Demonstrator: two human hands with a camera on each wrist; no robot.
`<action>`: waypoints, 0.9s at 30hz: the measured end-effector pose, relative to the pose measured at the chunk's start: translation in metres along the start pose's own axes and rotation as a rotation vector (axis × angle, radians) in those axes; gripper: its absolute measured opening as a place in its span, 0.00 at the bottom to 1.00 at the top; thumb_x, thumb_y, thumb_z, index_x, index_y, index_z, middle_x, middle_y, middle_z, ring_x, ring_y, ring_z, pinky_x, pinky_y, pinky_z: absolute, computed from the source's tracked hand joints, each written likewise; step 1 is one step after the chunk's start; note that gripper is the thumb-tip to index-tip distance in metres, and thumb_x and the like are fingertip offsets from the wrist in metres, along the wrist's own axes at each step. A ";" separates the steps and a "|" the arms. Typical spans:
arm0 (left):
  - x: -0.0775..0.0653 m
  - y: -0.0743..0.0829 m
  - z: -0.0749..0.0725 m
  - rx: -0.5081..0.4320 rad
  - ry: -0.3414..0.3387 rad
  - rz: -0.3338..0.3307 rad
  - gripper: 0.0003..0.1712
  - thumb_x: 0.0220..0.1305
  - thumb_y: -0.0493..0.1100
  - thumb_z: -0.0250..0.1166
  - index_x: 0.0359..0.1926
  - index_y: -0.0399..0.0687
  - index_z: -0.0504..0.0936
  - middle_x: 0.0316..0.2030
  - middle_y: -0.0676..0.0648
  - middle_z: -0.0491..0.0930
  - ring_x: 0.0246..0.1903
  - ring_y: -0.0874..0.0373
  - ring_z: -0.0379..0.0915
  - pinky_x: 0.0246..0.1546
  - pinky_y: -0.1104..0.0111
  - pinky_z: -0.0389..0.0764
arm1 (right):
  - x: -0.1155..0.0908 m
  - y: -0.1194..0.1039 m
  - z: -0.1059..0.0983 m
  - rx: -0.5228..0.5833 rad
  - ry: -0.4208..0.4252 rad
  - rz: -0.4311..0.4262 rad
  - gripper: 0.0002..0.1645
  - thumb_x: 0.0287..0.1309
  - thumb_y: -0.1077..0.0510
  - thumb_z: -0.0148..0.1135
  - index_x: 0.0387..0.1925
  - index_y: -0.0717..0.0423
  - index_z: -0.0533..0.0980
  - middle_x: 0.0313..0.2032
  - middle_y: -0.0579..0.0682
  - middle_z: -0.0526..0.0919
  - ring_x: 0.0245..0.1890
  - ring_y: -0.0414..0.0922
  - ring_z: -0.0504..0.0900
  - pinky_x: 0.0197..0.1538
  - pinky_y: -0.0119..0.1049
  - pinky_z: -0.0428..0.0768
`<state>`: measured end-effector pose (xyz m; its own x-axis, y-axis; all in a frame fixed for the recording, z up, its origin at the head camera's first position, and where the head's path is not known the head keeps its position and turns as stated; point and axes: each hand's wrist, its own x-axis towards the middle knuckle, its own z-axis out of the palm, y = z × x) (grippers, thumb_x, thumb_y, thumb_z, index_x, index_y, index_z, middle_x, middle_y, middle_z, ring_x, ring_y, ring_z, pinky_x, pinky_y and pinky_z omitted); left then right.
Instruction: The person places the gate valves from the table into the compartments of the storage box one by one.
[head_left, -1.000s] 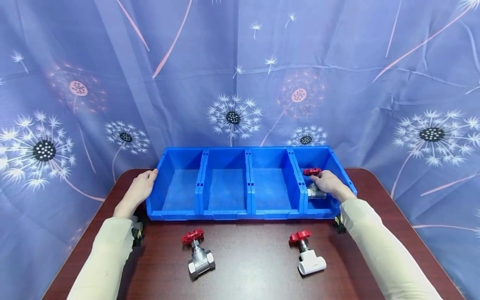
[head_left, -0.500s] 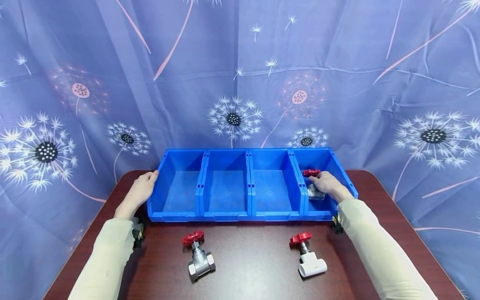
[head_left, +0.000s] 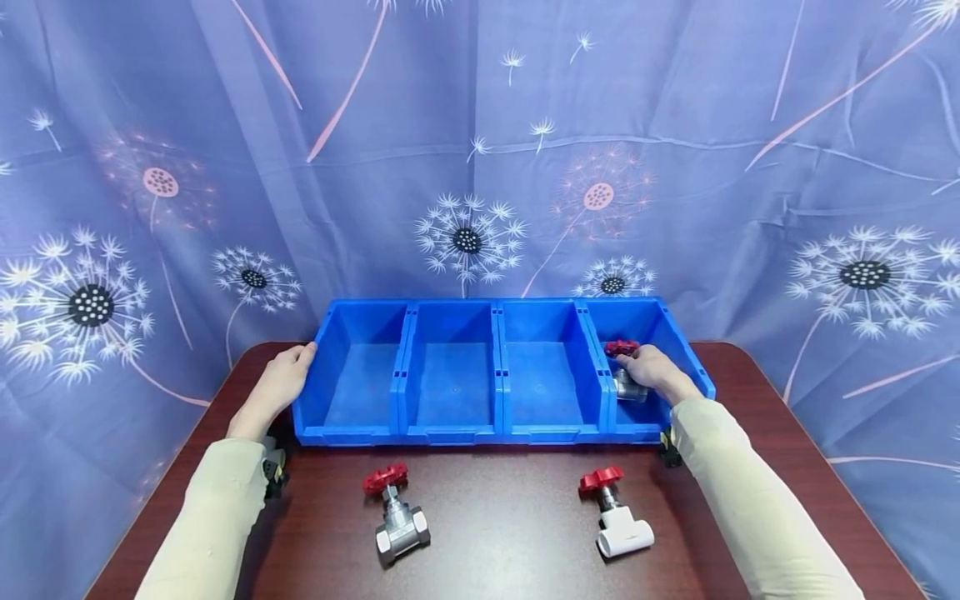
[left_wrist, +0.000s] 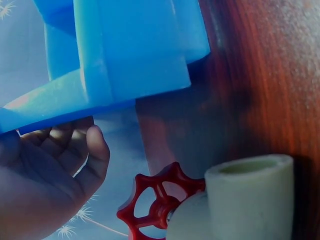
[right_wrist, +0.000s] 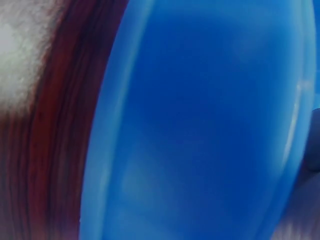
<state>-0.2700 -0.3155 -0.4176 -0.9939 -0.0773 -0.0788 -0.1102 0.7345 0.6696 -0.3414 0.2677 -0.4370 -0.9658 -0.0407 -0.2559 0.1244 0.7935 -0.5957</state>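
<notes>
In the head view, my right hand (head_left: 654, 371) reaches into the rightmost compartment of the blue bin row (head_left: 450, 434). It grips a metal valve (head_left: 628, 387) with a red handwheel (head_left: 621, 347); the fingertips are partly hidden. My left hand (head_left: 283, 377) rests against the bin row's outer left wall. In the left wrist view its fingers (left_wrist: 65, 145) are loosely bent and touch the wall from outside. Another metal valve (head_left: 401, 525) with a red handwheel lies at front left. A white tee-shaped valve (head_left: 622, 529) with a red handwheel lies at front right.
The left wrist view shows one more valve with a red handwheel (left_wrist: 155, 207) and pale pipe end (left_wrist: 250, 195) near my left wrist. The other bin compartments hold nothing visible. A dark red-brown table (head_left: 502, 533) carries everything, with a patterned curtain (head_left: 472, 125) behind.
The metal valve in my right hand has shifted slightly to the left inside the compartment. My left hand stays at the bin wall, and the valves on the table stay put.
</notes>
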 end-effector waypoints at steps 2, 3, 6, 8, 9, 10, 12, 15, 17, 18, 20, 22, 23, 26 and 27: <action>0.000 -0.001 0.000 -0.006 -0.001 -0.004 0.42 0.77 0.63 0.31 0.66 0.29 0.65 0.60 0.26 0.69 0.55 0.34 0.70 0.53 0.44 0.72 | 0.000 -0.001 0.000 0.000 -0.002 0.003 0.22 0.74 0.52 0.46 0.23 0.56 0.71 0.26 0.51 0.70 0.27 0.45 0.71 0.32 0.35 0.71; 0.000 -0.001 0.001 -0.007 -0.001 -0.004 0.42 0.77 0.63 0.31 0.66 0.29 0.65 0.60 0.27 0.69 0.55 0.34 0.70 0.53 0.44 0.72 | 0.000 -0.001 0.001 0.002 -0.003 0.005 0.22 0.74 0.53 0.46 0.23 0.57 0.71 0.27 0.51 0.70 0.27 0.45 0.71 0.32 0.35 0.71; 0.002 -0.002 0.001 -0.006 0.001 -0.004 0.43 0.76 0.64 0.31 0.66 0.30 0.65 0.60 0.27 0.69 0.56 0.34 0.70 0.54 0.44 0.71 | 0.002 0.000 0.001 -0.002 0.002 0.010 0.21 0.74 0.53 0.46 0.24 0.58 0.71 0.26 0.51 0.71 0.28 0.45 0.72 0.34 0.36 0.72; 0.002 -0.002 0.001 -0.003 0.004 -0.001 0.43 0.76 0.64 0.30 0.66 0.29 0.64 0.60 0.27 0.69 0.56 0.33 0.69 0.54 0.44 0.71 | 0.003 0.000 0.001 -0.012 0.008 0.007 0.21 0.73 0.53 0.47 0.25 0.60 0.72 0.26 0.51 0.71 0.28 0.46 0.73 0.35 0.37 0.73; 0.002 -0.002 0.001 -0.001 0.004 -0.001 0.44 0.76 0.64 0.30 0.66 0.29 0.64 0.60 0.27 0.69 0.57 0.33 0.69 0.54 0.44 0.71 | 0.003 0.000 0.001 -0.017 0.010 0.004 0.21 0.73 0.53 0.47 0.26 0.60 0.73 0.26 0.52 0.72 0.29 0.47 0.74 0.36 0.38 0.73; 0.002 -0.002 0.001 0.000 0.006 -0.002 0.44 0.76 0.64 0.30 0.66 0.29 0.64 0.60 0.27 0.69 0.57 0.33 0.69 0.55 0.44 0.71 | 0.004 0.000 0.001 -0.021 0.011 0.005 0.21 0.73 0.53 0.47 0.26 0.61 0.73 0.26 0.52 0.72 0.29 0.47 0.74 0.37 0.39 0.74; 0.002 -0.002 0.001 0.003 0.007 -0.005 0.43 0.76 0.64 0.30 0.66 0.29 0.64 0.60 0.27 0.69 0.57 0.33 0.69 0.55 0.44 0.71 | 0.005 0.000 0.001 -0.028 0.010 0.003 0.20 0.73 0.53 0.47 0.28 0.63 0.73 0.27 0.54 0.73 0.31 0.49 0.75 0.40 0.41 0.74; 0.002 -0.002 0.001 0.008 0.007 -0.005 0.43 0.77 0.63 0.30 0.66 0.29 0.65 0.60 0.27 0.69 0.56 0.33 0.69 0.54 0.44 0.71 | 0.007 0.000 0.002 -0.046 0.006 0.012 0.19 0.72 0.52 0.48 0.32 0.64 0.74 0.30 0.55 0.73 0.33 0.50 0.75 0.43 0.43 0.74; 0.002 -0.002 0.001 0.007 0.008 -0.005 0.42 0.77 0.63 0.30 0.66 0.29 0.65 0.60 0.27 0.69 0.56 0.34 0.69 0.54 0.45 0.71 | 0.007 0.000 0.001 -0.062 0.000 0.017 0.20 0.72 0.52 0.48 0.34 0.65 0.73 0.30 0.56 0.74 0.33 0.51 0.76 0.43 0.44 0.74; 0.002 -0.001 0.001 0.006 0.007 -0.006 0.42 0.77 0.63 0.31 0.66 0.30 0.65 0.60 0.27 0.70 0.56 0.34 0.70 0.54 0.45 0.71 | 0.007 0.000 0.001 -0.074 0.002 0.017 0.20 0.72 0.52 0.48 0.35 0.66 0.74 0.31 0.57 0.74 0.34 0.52 0.76 0.43 0.44 0.74; 0.001 -0.001 0.001 0.004 0.008 -0.005 0.42 0.77 0.63 0.31 0.66 0.30 0.66 0.59 0.27 0.70 0.56 0.34 0.70 0.54 0.45 0.72 | 0.007 0.000 0.001 -0.094 0.001 0.012 0.20 0.72 0.52 0.48 0.36 0.67 0.73 0.32 0.58 0.75 0.35 0.53 0.76 0.44 0.46 0.74; 0.001 -0.001 0.000 0.003 0.011 -0.005 0.42 0.77 0.63 0.31 0.65 0.30 0.66 0.59 0.27 0.70 0.55 0.34 0.70 0.54 0.45 0.72 | 0.007 -0.001 0.001 -0.104 0.000 0.004 0.20 0.71 0.52 0.49 0.36 0.68 0.73 0.33 0.59 0.75 0.36 0.54 0.75 0.45 0.47 0.73; 0.000 -0.001 0.000 0.003 0.012 -0.005 0.41 0.77 0.63 0.31 0.65 0.30 0.66 0.59 0.27 0.70 0.55 0.35 0.71 0.54 0.45 0.72 | 0.008 -0.001 0.001 -0.110 0.000 0.003 0.20 0.71 0.52 0.49 0.36 0.68 0.74 0.34 0.59 0.75 0.37 0.54 0.75 0.45 0.47 0.73; 0.000 0.000 0.000 0.006 0.017 -0.001 0.41 0.77 0.62 0.31 0.65 0.30 0.67 0.58 0.27 0.71 0.55 0.35 0.71 0.53 0.46 0.72 | 0.008 -0.001 0.000 -0.120 -0.005 0.000 0.20 0.71 0.52 0.49 0.35 0.68 0.75 0.33 0.59 0.74 0.36 0.54 0.74 0.45 0.47 0.72; 0.000 0.000 0.001 0.009 0.020 0.001 0.41 0.77 0.62 0.31 0.64 0.30 0.67 0.58 0.27 0.71 0.55 0.35 0.71 0.53 0.46 0.72 | 0.008 -0.001 0.000 -0.120 -0.007 0.003 0.20 0.71 0.52 0.49 0.35 0.67 0.75 0.33 0.59 0.75 0.36 0.54 0.74 0.45 0.47 0.72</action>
<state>-0.2703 -0.3154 -0.4183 -0.9939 -0.0900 -0.0638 -0.1096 0.7404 0.6632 -0.3489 0.2669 -0.4384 -0.9639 -0.0421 -0.2628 0.0986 0.8606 -0.4997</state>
